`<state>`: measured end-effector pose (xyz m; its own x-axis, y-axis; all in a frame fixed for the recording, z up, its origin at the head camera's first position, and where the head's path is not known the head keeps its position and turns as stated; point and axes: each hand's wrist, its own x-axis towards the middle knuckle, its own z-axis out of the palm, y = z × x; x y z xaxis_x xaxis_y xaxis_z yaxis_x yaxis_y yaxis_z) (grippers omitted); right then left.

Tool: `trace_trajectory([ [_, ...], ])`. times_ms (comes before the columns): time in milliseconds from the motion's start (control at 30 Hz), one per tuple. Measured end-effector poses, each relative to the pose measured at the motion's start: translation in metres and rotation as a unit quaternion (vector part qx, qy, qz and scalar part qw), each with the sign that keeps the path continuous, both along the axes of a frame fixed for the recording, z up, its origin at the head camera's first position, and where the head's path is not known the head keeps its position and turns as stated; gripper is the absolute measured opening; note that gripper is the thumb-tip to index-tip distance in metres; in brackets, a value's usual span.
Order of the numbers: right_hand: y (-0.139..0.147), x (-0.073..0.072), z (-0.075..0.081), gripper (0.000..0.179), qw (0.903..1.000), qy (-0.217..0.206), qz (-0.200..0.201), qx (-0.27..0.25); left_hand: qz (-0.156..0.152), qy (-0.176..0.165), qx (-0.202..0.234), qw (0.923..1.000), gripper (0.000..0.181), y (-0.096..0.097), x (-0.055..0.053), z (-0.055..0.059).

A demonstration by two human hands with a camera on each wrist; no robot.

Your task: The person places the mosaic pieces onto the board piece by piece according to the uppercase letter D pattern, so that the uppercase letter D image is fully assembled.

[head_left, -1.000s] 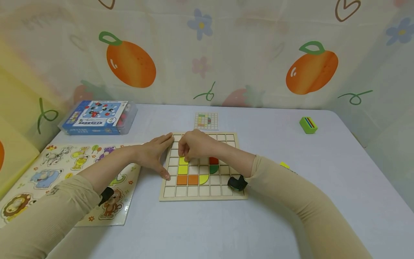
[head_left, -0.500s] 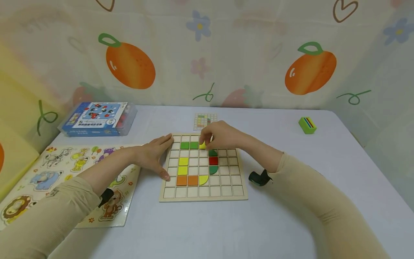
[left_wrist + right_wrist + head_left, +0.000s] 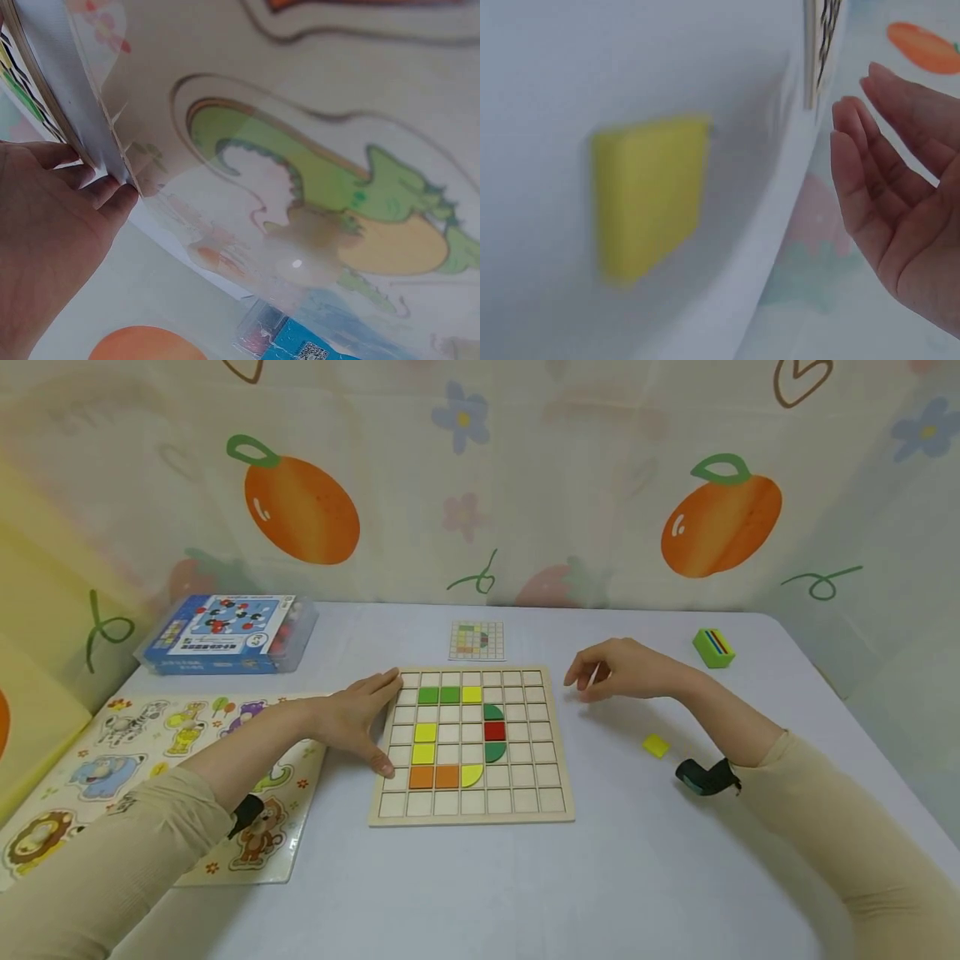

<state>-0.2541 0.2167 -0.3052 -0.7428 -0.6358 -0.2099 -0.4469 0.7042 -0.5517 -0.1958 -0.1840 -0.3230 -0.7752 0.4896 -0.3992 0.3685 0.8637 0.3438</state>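
Observation:
A wooden grid board (image 3: 525,799) lies mid-table with green, yellow, orange and red tiles in some of its cells. My left hand (image 3: 358,718) rests along the board's left edge, fingers spread, thumb near the lower left corner. Off the board's right side my right hand (image 3: 626,670) hovers over the table with loosely bent fingers and nothing between them; in the right wrist view the fingertips (image 3: 847,154) are bare. Nearest to it on the cloth is a loose yellow square tile (image 3: 656,745), large in the right wrist view. A yellow tile (image 3: 471,695) ends the green pair in the upper row.
A small printed pattern card (image 3: 477,641) lies behind the board. An animal puzzle board (image 3: 296,827) is under my left forearm. A blue boxed set (image 3: 225,639) stands at the back left, a small green striped block (image 3: 714,648) at the back right.
The right hand has placed a yellow tile in the upper row, let it go and moved right off the board. The left hand has stayed put.

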Motion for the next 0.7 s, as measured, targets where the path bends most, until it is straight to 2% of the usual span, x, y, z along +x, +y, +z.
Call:
trace_trajectory([
  [433,0.066,0.019,-0.014,0.019,0.9979,-0.060,0.003,0.022,0.000,-0.001,-0.001,1.0000,0.134,0.000,0.001,0.000],
  [567,0.082,0.022,-0.016,0.022,0.9953,-0.095,0.021,0.010,0.000,0.003,-0.003,1.0000,0.135,-0.001,0.000,0.000],
  [700,0.092,0.026,-0.017,0.029,0.9887,-0.145,0.038,-0.012,0.000,0.003,-0.004,1.0000,0.136,-0.002,-0.001,-0.002],
])
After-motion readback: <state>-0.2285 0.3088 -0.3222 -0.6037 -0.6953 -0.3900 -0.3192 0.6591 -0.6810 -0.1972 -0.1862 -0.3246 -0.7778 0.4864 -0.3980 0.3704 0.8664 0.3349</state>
